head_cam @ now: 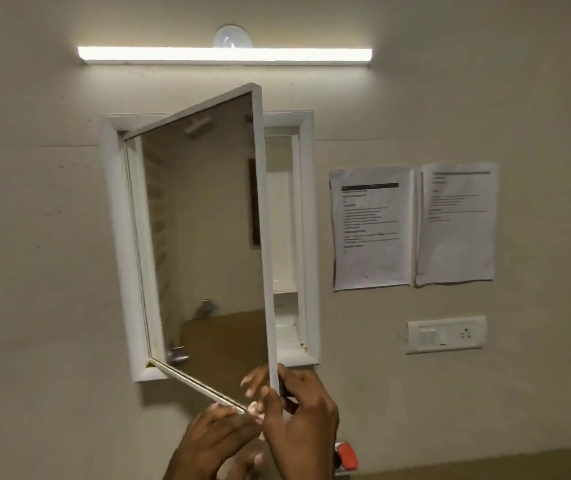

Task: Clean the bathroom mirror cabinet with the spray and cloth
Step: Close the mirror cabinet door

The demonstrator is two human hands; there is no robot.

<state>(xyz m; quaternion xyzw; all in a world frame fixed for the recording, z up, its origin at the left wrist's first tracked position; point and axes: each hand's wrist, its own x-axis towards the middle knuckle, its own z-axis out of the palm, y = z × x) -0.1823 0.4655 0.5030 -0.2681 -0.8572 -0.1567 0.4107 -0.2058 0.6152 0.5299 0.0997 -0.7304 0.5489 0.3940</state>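
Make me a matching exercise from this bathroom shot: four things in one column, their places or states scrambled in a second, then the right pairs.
Things:
1. mirror door
2. tube light
3. printed sheets
4. switch and socket plate

Places or states:
A. taped to the wall right of the cabinet
B. swung open, lower corner held by both hands
C. low on the wall, beneath the papers
D. lit, mounted above the cabinet

Pairs: 1-B, 2-D, 3-A, 4-C

The right hand pinches the door's edge; the left hand holds the corner from below.
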